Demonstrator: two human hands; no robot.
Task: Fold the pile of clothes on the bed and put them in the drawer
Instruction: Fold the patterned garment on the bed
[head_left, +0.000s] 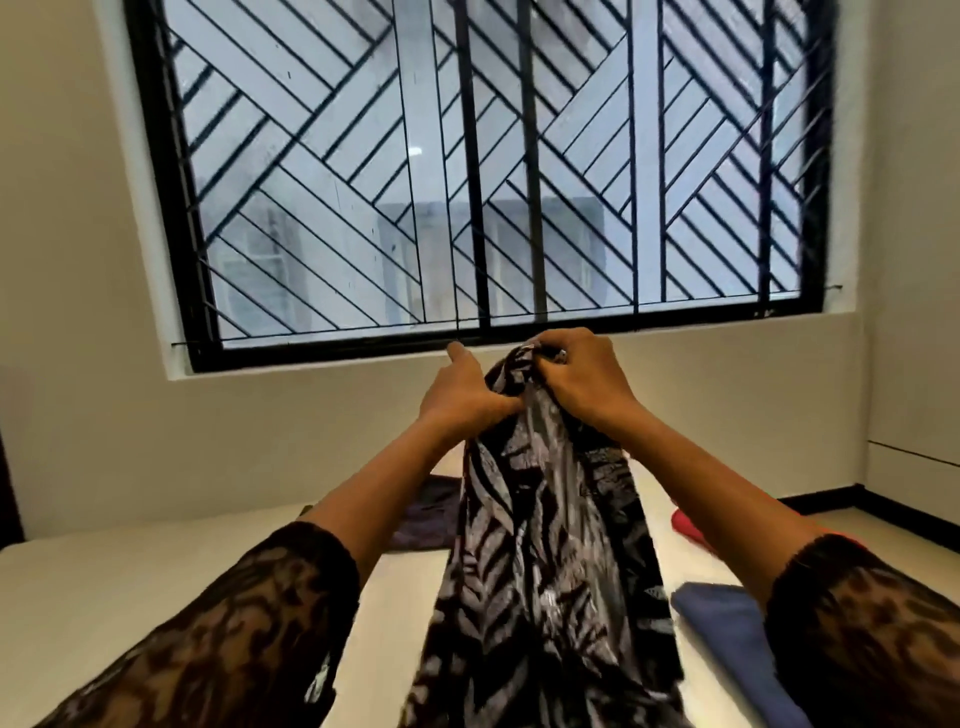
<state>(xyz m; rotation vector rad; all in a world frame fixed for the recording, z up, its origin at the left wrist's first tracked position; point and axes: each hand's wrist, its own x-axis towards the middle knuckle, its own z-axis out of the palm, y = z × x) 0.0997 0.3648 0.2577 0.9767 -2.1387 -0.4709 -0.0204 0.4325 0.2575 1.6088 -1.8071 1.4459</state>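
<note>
Black-and-white print garment (540, 545) hangs above the bed (156, 597); left grip (462, 400) and right grip (576, 379) both clamped on its top edge; step: shaking out for folding; next, probably: find corners, lay flat on bed.

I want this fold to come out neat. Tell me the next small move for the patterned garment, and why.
The left hand and right hand grip the patterned garment bunched close together, so it hangs crumpled above the bed. Probably slide them apart along its top edge.
</note>
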